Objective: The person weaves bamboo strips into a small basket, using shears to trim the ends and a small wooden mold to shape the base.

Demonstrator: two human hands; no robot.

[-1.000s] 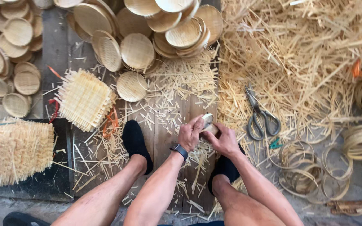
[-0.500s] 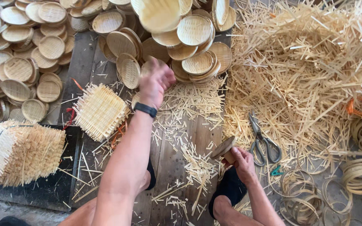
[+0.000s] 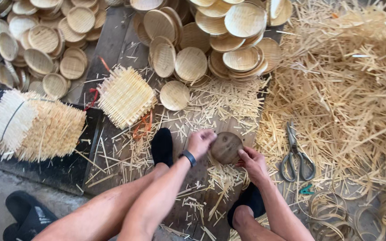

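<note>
A dark round wooden disc (image 3: 225, 147) rests low over the plank floor between my feet. My right hand (image 3: 252, 163) grips its lower right edge. My left hand (image 3: 200, 142), with a dark band on the wrist, touches the disc's left edge with curled fingers. Just beyond the hands a small round woven bamboo tray (image 3: 174, 95) lies by itself, at the foot of a heap of the same trays (image 3: 215, 40).
Scissors (image 3: 295, 154) lie to the right on cut bamboo strips (image 3: 349, 89). Square woven mats (image 3: 125, 96) and a tied bundle of them (image 3: 32, 125) sit at left. More round trays (image 3: 36, 49) fill the upper left. Bamboo hoops (image 3: 336, 209) lie lower right.
My left hand has come back from the tray heap, where it reached half a second ago, down to the disc. The right hand has kept hold of the disc.
</note>
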